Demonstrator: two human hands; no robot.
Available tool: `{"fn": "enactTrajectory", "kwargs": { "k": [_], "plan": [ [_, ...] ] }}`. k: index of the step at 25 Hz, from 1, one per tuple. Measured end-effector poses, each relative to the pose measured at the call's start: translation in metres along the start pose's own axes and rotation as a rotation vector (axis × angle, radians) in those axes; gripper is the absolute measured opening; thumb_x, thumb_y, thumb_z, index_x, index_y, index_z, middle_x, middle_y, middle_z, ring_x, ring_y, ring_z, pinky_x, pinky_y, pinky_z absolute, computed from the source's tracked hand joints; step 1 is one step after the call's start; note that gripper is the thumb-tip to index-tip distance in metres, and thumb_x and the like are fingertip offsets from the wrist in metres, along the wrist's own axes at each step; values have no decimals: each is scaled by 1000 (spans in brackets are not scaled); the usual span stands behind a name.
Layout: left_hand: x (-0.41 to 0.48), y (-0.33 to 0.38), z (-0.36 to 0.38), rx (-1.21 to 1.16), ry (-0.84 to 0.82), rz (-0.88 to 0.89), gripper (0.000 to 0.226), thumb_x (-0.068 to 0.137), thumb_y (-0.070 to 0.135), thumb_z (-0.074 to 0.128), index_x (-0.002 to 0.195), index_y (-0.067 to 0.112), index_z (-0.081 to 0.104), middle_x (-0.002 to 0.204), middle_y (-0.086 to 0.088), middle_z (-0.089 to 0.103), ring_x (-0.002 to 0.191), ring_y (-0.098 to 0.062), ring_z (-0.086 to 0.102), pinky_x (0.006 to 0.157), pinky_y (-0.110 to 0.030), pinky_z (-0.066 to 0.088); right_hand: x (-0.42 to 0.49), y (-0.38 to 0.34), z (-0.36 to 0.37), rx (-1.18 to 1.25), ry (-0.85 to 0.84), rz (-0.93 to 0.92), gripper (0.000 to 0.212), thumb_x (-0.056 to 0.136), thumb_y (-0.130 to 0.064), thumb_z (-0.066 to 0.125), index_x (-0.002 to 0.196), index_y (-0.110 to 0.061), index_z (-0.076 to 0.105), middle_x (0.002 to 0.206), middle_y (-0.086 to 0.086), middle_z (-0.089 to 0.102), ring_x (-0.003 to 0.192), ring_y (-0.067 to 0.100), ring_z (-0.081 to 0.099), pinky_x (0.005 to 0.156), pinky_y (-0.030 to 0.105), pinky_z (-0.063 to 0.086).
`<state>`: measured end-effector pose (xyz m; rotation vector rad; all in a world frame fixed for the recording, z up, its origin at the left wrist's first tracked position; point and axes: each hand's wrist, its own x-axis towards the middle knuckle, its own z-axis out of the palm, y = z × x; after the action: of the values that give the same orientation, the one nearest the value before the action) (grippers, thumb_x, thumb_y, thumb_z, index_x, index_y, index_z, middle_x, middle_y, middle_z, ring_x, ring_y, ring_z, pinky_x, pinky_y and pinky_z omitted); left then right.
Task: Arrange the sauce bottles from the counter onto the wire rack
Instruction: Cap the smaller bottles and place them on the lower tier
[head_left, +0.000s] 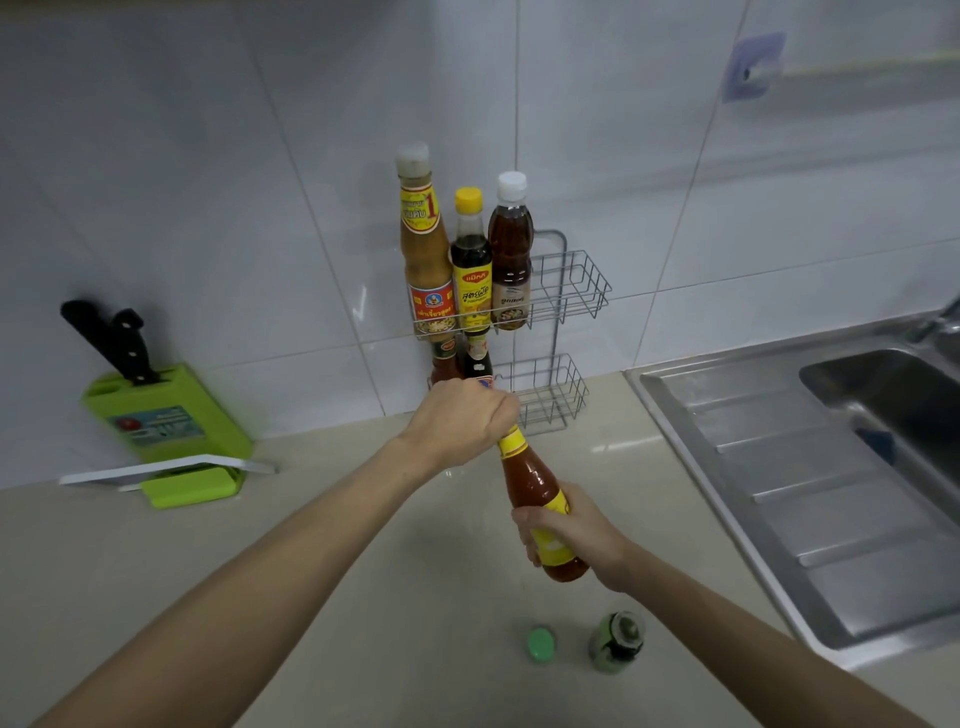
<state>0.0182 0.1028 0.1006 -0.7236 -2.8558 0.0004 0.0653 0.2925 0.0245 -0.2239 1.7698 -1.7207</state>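
Note:
A red sauce bottle (535, 486) with yellow labels is held tilted above the counter. My right hand (569, 530) grips its lower body and my left hand (462, 421) is closed around its neck and cap. Behind it a two-tier wire rack (569, 291) hangs on the tiled wall. Its upper tier holds a tan sauce bottle (423, 244), a dark bottle with a yellow cap (470, 260) and a brown bottle with a white cap (510, 244). Two bottles (460, 356) stand in the lower tier, partly hidden by my left hand. A small green-capped bottle (540, 643) and a small jar (617, 642) stand on the counter.
A green knife block (166, 431) with black-handled knives leans at the left by the wall, a white board (166, 467) in front of it. A steel sink with drainboard (810, 467) fills the right. The rack's right halves hold nothing.

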Motion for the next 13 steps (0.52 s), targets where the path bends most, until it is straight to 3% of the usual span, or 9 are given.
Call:
{"fn": "enactTrajectory", "kwargs": {
  "k": [4,7,10,13],
  "plan": [
    [-4,2,-3,-267,69,67,52,95,38,18,70,12,56,65,-3,61,60,-21,56,54,-41,46,-5,1,2,257,-334,52,33,76,-29,68,95,-4,57,72,14,59,55,24,58,59,33,51],
    [-2,-5,-7,-263,-22,-30,49,97,41,20,74,13,52,70,0,57,65,-18,54,55,-35,41,0,-5,8,148,-171,26,35,75,-30,70,96,-5,57,72,14,60,56,26,59,59,34,52],
    [5,-11,-10,4,-197,-187,34,102,35,27,85,16,50,79,-6,58,76,-28,60,60,-34,46,8,-13,6,-56,31,-4,30,77,-27,73,94,-8,58,71,11,64,58,26,61,60,35,53],
    [8,-9,-16,0,-124,-189,38,100,32,27,75,15,50,72,-5,57,72,-29,60,58,-37,48,6,-17,2,59,-134,24,35,74,-30,71,94,-6,56,70,11,61,56,24,59,59,34,51]
  ]
}}
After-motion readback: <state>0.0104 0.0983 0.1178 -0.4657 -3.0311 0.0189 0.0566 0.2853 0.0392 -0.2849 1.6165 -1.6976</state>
